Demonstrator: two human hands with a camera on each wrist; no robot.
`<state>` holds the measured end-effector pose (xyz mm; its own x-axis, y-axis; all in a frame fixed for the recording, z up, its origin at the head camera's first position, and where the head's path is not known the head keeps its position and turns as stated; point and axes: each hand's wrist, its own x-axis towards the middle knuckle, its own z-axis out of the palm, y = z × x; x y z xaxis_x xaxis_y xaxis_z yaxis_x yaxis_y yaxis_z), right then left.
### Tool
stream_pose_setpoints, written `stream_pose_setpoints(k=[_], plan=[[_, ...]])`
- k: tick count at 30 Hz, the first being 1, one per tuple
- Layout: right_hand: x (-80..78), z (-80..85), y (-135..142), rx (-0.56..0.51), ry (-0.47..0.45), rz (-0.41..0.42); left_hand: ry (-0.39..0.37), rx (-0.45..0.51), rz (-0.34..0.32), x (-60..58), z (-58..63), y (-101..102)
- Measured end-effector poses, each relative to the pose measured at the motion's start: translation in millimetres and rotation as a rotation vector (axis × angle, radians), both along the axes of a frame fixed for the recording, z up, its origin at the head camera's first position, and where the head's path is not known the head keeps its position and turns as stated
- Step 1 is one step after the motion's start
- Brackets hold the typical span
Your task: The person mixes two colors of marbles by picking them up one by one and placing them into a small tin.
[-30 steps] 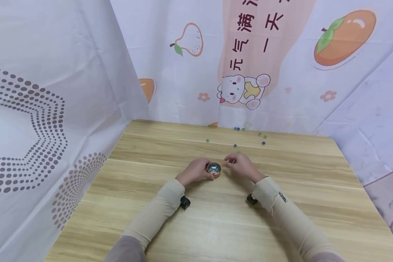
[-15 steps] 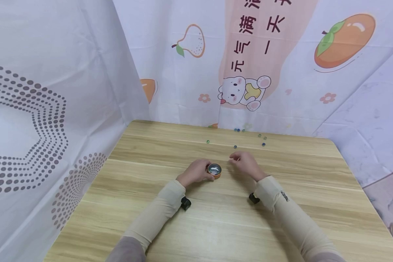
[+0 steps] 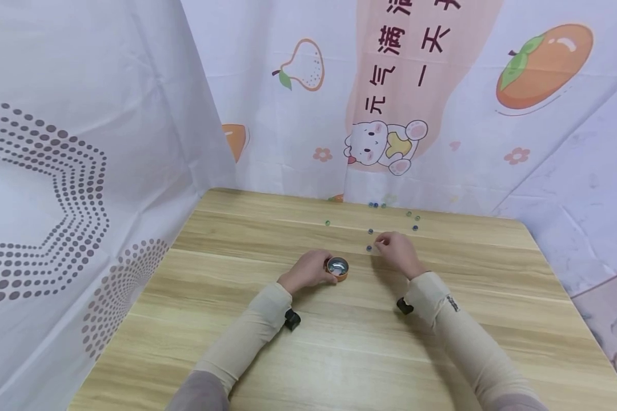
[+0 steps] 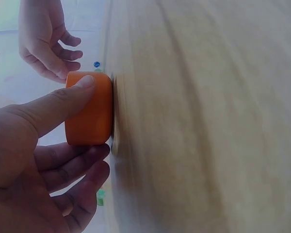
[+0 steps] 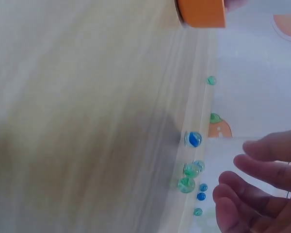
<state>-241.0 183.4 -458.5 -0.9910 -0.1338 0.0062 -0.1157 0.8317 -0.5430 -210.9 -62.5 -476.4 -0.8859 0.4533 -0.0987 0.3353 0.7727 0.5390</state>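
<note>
My left hand (image 3: pixel 309 269) grips a small round tin (image 3: pixel 337 275), orange outside and silvery inside, standing on the wooden table. Something small lies in its bottom, too unclear to name. In the left wrist view, the thumb presses the tin's orange wall (image 4: pixel 89 114) and the fingers curl beneath. To the right of the tin, my right hand (image 3: pixel 398 252) hovers with loosely bent fingers. A blue marble (image 3: pixel 369 248) lies just left of those fingertips. The right wrist view shows a clear marble with a blue swirl (image 5: pixel 194 139) near the fingers (image 5: pixel 266 172), which hold nothing.
More marbles lie toward the table's back edge: a blue one (image 3: pixel 371 231), a green one (image 3: pixel 327 223), another blue one (image 3: pixel 415 228) and several others. A printed white curtain (image 3: pixel 298 142) hangs behind the table (image 3: pixel 308 365).
My right hand has moved right, away from the tin, and the blue marble now shows by its fingertips. The green marble seen near that hand earlier is out of sight. My left hand stays on the tin.
</note>
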Motion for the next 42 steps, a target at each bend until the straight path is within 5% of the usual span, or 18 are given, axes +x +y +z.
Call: stream_pose_setpoints(k=[13,42], plan=[[-12.3,-1.4,12,0.071,-0.103,-0.010,-0.006,-0.002,-0.001,-0.6,-2.7,0],[-19.6,-13.1,16,0.117,-0.103,0.001,0.017,-0.013,-0.013,-0.1,-0.6,2]])
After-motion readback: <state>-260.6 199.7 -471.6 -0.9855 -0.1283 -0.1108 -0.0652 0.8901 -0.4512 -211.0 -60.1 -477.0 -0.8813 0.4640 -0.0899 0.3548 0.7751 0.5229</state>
